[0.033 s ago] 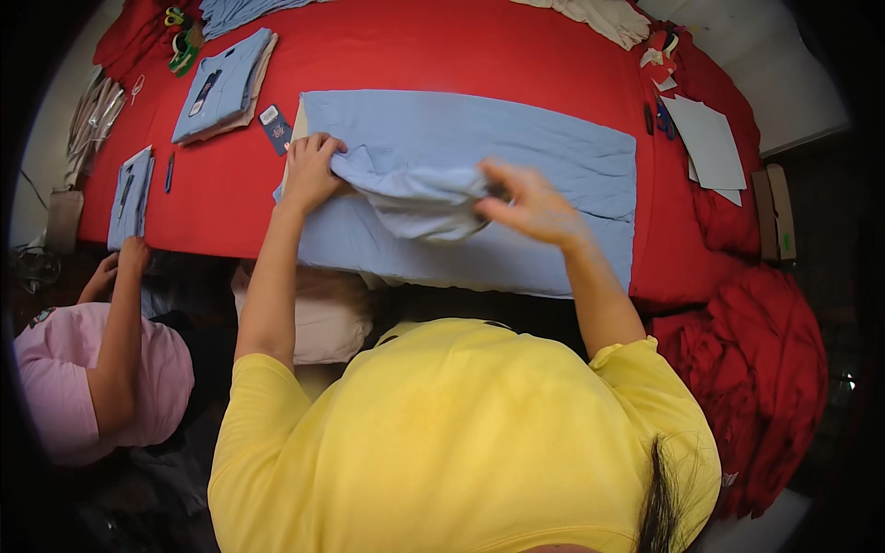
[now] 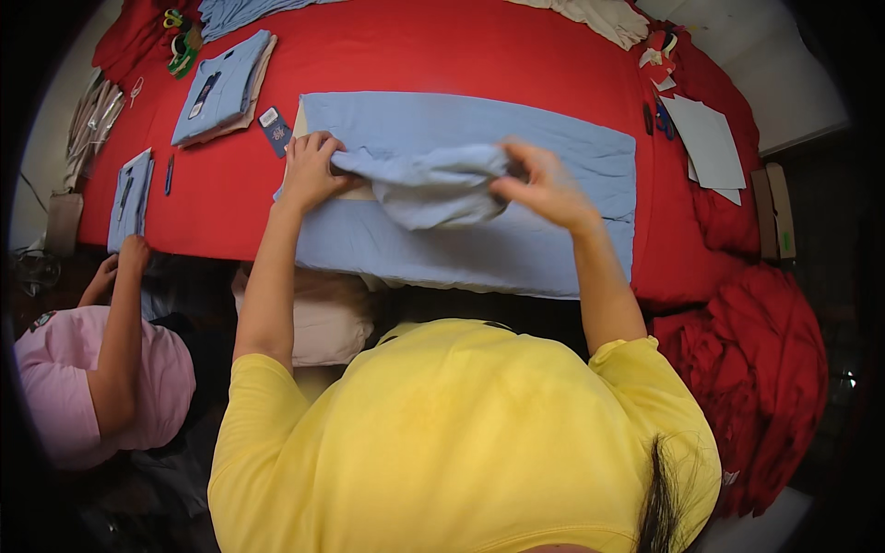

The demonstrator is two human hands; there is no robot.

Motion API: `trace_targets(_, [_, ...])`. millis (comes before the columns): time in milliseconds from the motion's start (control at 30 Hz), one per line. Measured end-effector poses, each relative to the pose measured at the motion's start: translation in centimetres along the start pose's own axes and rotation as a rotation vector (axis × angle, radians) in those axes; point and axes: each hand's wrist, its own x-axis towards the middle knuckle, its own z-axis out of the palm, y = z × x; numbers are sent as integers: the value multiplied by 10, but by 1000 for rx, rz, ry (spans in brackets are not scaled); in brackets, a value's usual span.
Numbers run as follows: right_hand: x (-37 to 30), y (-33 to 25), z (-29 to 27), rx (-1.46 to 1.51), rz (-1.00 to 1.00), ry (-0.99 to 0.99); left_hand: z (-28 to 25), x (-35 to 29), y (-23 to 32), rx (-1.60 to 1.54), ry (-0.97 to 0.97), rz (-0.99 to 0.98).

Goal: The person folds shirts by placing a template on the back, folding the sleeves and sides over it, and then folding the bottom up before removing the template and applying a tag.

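Note:
A light blue garment point(image 2: 572, 221) lies spread across the red-covered table in front of me, with a cream-coloured piece showing at its left end. My left hand point(image 2: 311, 170) has its fingers curled over the cloth there and grips it. Between my hands a bunched length of the same cloth, perhaps a sleeve point(image 2: 433, 189), is raised off the flat part. My right hand point(image 2: 546, 187) pinches its right end, thumb below and fingers above, slightly blurred. The underside of the raised cloth is hidden.
Folded blue garments point(image 2: 221, 88) with tags lie on the red table cover point(image 2: 212, 203), near a dark blue tag card point(image 2: 275, 132) and a pen point(image 2: 169, 173). A co-worker's hands point(image 2: 129, 253) touch another folded garment point(image 2: 131, 198). White sheets point(image 2: 708, 138) and red cloth point(image 2: 747, 369) are right.
My right hand has moved a little to the right and slightly up, drawing the raised cloth along and stretching it. My left hand stays in place.

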Motion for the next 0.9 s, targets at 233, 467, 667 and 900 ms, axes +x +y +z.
trace_targets(233, [38,105,-56,-326,56,416,-17,38,7,27,-273,40])
trace_targets(467, [28,73,44,-747,-347,444,-8,17,-13,26,24,144])
trace_targets(667, [10,83,187,-807,-675,-277,-13,34,-19,-165,-370,-20])
trace_targets(900, [84,54,168,-629,-443,-735,-18,60,-66,-768,-730,-370])
